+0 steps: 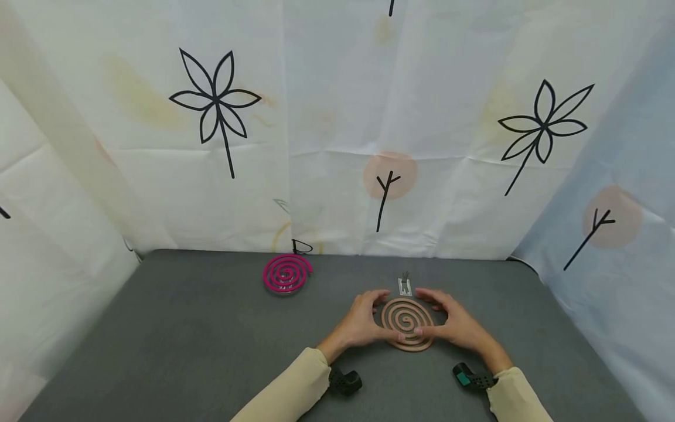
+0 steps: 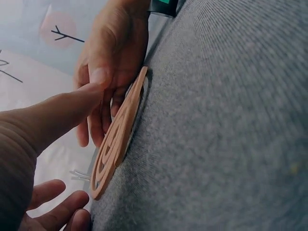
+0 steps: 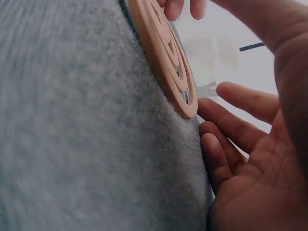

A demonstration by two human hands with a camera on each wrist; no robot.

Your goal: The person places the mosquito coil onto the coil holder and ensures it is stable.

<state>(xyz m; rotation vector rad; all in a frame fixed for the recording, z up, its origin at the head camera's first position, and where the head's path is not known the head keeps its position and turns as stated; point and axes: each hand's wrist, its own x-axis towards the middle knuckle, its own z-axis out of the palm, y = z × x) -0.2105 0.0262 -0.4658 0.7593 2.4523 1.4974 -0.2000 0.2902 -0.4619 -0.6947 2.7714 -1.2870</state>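
Observation:
A tan mosquito coil (image 1: 407, 323) lies flat on the grey cloth between my two hands. My left hand (image 1: 365, 319) curves loosely around its left side, thumb above the near part and fingers by the far left edge. On the opposite side, my right hand (image 1: 454, 321) mirrors it, its thumb tip close to the left one over the coil. In the right wrist view, the right fingers (image 3: 236, 125) rest on the cloth just beyond the coil's rim. Neither hand grips the coil. Just behind it lies a small metal coil stand (image 1: 404, 286) with raised prongs.
A pink spiral mosquito coil (image 1: 285, 272) sits on a low clear-looking base at the back left of the grey table (image 1: 200, 340). White patterned cloth (image 1: 327, 129) hangs behind and along both sides. Each wrist wears a dark band (image 1: 345, 382).

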